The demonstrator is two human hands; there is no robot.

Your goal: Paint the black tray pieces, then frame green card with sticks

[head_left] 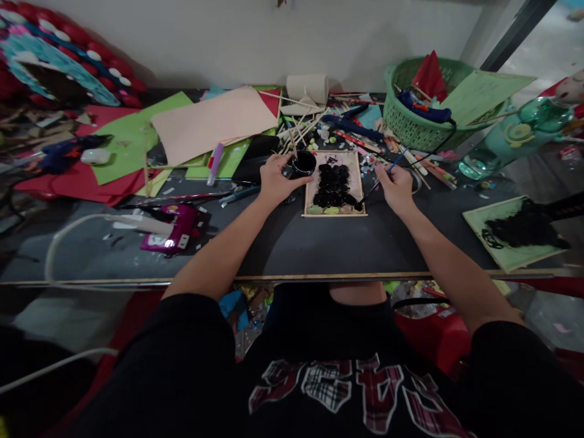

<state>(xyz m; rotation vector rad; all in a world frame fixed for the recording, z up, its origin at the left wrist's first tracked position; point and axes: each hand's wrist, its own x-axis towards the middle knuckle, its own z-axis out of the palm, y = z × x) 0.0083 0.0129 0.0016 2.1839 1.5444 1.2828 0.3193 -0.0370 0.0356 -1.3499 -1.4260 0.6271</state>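
My left hand (276, 180) is closed round a small cup of black paint (303, 163), held at the left edge of a framed panel (311, 193). Glossy black raised shapes (334, 182) cover much of the panel, with green and yellow pieces (331, 210) along its near edge. Between the fingers of my right hand (396, 186) is a thin blue paintbrush (395, 163). Its dark tip reaches down to the lower right of the black shapes; whether it touches them I cannot tell.
A purple power strip (172, 229) with a white cable lies at left, near coloured paper sheets (214, 125). Behind the panel are sticks, scraps and blue-handled pliers (353, 128). At right stand a green basket (404, 125), a bottle (504, 137) and a second panel (511, 258).
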